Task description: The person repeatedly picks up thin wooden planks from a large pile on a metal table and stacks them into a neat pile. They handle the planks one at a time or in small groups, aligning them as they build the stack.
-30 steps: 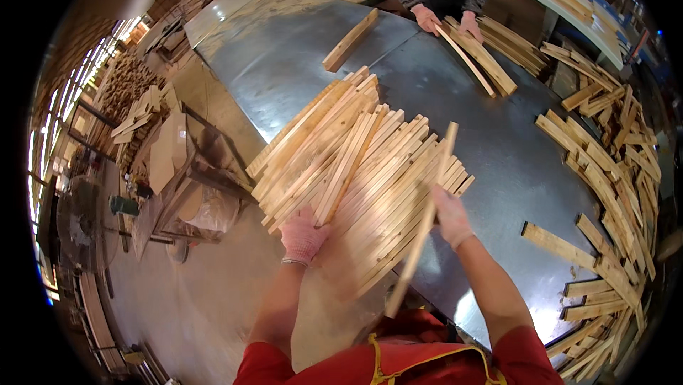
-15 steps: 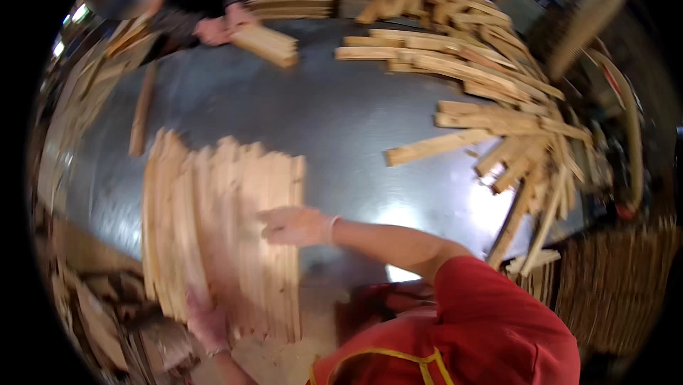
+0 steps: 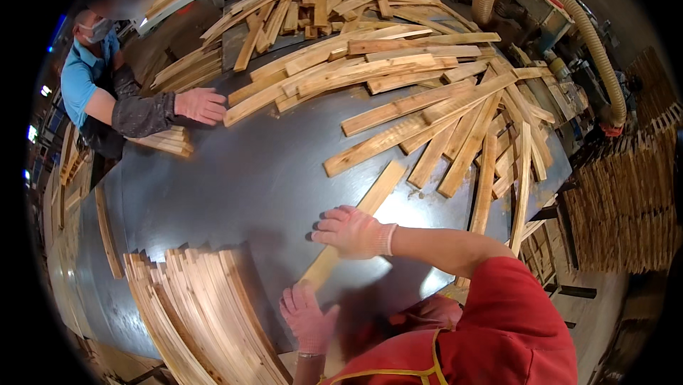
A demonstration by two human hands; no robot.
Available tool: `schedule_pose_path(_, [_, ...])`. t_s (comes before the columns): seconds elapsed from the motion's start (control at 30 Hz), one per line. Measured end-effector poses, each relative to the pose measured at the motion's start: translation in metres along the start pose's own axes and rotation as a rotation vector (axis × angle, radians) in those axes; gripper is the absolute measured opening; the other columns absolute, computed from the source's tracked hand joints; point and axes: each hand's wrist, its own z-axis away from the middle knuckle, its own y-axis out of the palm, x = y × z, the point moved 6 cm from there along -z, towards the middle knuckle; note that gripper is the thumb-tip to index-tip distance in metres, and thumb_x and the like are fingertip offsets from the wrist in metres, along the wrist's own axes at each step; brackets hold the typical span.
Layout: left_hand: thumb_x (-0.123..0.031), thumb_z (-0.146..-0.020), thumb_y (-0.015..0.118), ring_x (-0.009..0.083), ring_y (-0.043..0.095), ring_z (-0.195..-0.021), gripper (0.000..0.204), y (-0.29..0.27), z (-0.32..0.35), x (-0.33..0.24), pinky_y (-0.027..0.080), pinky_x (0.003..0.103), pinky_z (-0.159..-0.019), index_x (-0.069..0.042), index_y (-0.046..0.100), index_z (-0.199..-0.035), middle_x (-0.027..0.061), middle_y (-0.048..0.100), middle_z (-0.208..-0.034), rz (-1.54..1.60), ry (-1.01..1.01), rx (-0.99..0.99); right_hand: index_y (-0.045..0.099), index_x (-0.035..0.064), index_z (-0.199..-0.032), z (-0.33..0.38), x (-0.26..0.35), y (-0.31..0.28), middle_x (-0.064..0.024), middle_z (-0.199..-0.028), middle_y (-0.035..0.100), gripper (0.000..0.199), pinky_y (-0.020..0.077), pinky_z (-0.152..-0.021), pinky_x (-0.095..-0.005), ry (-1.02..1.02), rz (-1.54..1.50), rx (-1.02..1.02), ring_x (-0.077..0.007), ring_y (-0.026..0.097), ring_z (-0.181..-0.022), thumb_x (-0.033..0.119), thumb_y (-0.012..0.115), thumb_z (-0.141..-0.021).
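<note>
A pale wooden slat lies slantwise over the table in front of me. My right hand, in a pinkish work glove, grips it across the middle from above, fingers reaching over its left edge. At its near end is my left hand, gloved alike, with fingertips against the slat and the thumb spread away; the slat's very end is hidden there. Left of my hands, a row of slats stands packed side by side near the table's front edge.
A heap of loose slats covers the far and right parts of the dark metal table. Across the table, a co-worker reaches a gloved hand toward the heap. One slat lies at left. Stacked wood stands at right.
My view has swung to the right and up. Both hands have left the packed row and moved right, to a single slat. The co-worker's hand has gone from a small bundle toward the heap.
</note>
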Motion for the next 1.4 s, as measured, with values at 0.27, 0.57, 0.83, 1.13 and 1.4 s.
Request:
schedule_pose_path(0.27, [-0.05,-0.07,0.09,0.0362,0.049,-0.132,0.097,0.023,-0.041,-0.02,0.037,0.054,-0.114,-0.013,0.05,-0.15,0.0123,0.054,-0.138,-0.016,-0.047,0.176,0.048,0.0196,-0.157,0.141,-0.304,-0.17,-0.0113,-0.164,0.049,0.102,0.0344,-0.125,-0.0503,0.86,0.536,0.206,-0.0364,0.047,-0.149,0.029,0.093,-0.066])
schedule_pose_path(0.57, [-0.028,-0.087,0.081,0.0302,0.067,-0.103,0.072,0.04,-0.022,-0.003,0.055,0.041,-0.094,-0.015,0.052,-0.152,0.01,0.067,-0.114,0.344,-0.203,0.158,0.054,0.0174,-0.154,0.065,-0.287,-0.141,-0.0147,-0.127,0.073,0.071,0.0599,-0.091,-0.0446,0.557,0.508,0.851,-0.0339,0.072,-0.117,0.019,0.076,-0.086])
schedule_pose_path(0.83, [-0.004,-0.094,0.072,0.0125,0.063,-0.097,0.065,0.043,0.037,0.031,0.054,0.029,-0.088,-0.005,0.051,-0.155,0.0024,0.064,-0.108,1.981,-0.803,0.13,0.048,0.0159,-0.159,0.059,-0.156,-0.081,-0.0178,-0.136,0.069,0.082,0.0503,-0.112,-0.0439,0.642,-0.004,0.654,-0.0374,0.064,-0.13,0.041,0.078,-0.087])
schedule_pose_path(1.13, [-0.015,-0.085,0.068,0.0372,0.051,-0.136,0.066,-0.003,0.08,0.104,0.042,0.053,-0.113,-0.007,0.054,-0.148,0.0154,0.054,-0.147,0.011,-0.456,-0.179,0.052,0.0156,-0.155,0.051,-0.047,-0.072,-0.018,-0.134,0.071,0.071,0.053,-0.106,-0.0467,0.703,0.138,0.554,-0.0396,0.067,-0.125,0.035,0.071,-0.089])
schedule_pose_path(1.4, [-0.027,-0.096,0.072,0.029,0.061,-0.123,0.063,0.031,0.093,0.112,0.05,0.043,-0.105,-0.004,0.05,-0.151,0.0147,0.061,-0.14,0.606,-0.385,-0.174,0.073,-0.0063,-0.124,0.022,0.075,0.042,-0.0114,-0.105,0.077,0.059,0.06,-0.083,-0.0345,0.816,-1.05,0.405,-0.0193,0.072,-0.092,0.041,0.083,-0.09])
